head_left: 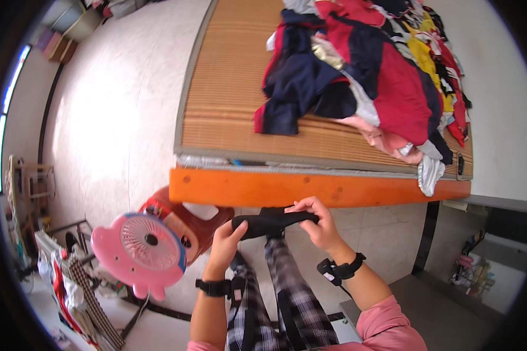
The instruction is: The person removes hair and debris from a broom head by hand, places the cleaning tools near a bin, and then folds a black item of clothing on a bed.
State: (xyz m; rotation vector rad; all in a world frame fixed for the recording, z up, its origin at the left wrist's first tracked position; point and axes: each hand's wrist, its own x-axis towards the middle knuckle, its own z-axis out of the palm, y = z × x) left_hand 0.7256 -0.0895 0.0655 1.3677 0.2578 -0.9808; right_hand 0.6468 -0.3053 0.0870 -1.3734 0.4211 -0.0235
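Observation:
A black sock [268, 225] is stretched sideways between my two hands, in front of the bed's wooden edge. My left hand [222, 244] pinches its wider end, thumb on top. At the narrower end, my right hand [321, 226] grips the fabric between thumb and fingers. Beyond them, on the bed mat [234, 76], lies a heap of clothes [386, 76] in dark blue, red, yellow, white and pink. One white piece [430, 175] from the heap hangs over the near edge.
An orange wooden bed rail [322, 190] runs just beyond my hands. A pink animal-shaped fan [139, 254] stands at the left by a reddish-brown container [202, 228]. Clothes hang on a rack [76, 292] at lower left. A grey surface [404, 316] lies at my right.

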